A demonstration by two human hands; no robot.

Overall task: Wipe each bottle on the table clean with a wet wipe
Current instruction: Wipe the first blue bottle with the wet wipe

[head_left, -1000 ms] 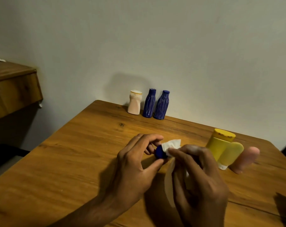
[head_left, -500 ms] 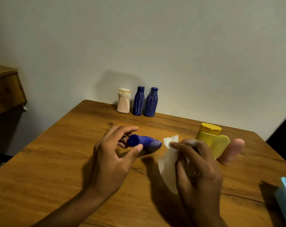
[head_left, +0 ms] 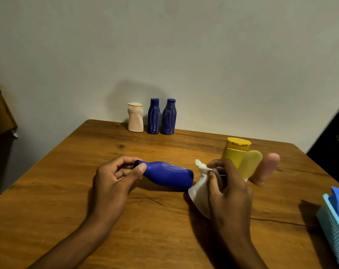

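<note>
Blue bottle (head_left: 167, 176) held sideways between the hands, over the wooden table (head_left: 67, 191).
Left hand (head_left: 114, 177) pinches its neck; right hand (head_left: 226, 188) clutches a white wet wipe (head_left: 198, 193) by its base.

Three bottles (head_left: 153, 117) behind; basket (head_left: 335, 228) right, perhaps overhanging table (head_left: 48, 191).

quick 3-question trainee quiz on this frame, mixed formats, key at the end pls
1. True or false: the blue bottle in the left hand stands upright.
2. What does the right hand pinch? A) wet wipe B) yellow cap C) nothing
3. How many bottles stand against the wall at the far edge of the table?

Key:
1. False: it lies sideways, held by its neck.
2. A, the wet wipe.
3. Three: a whitish bottle and two dark blue bottles.
</note>
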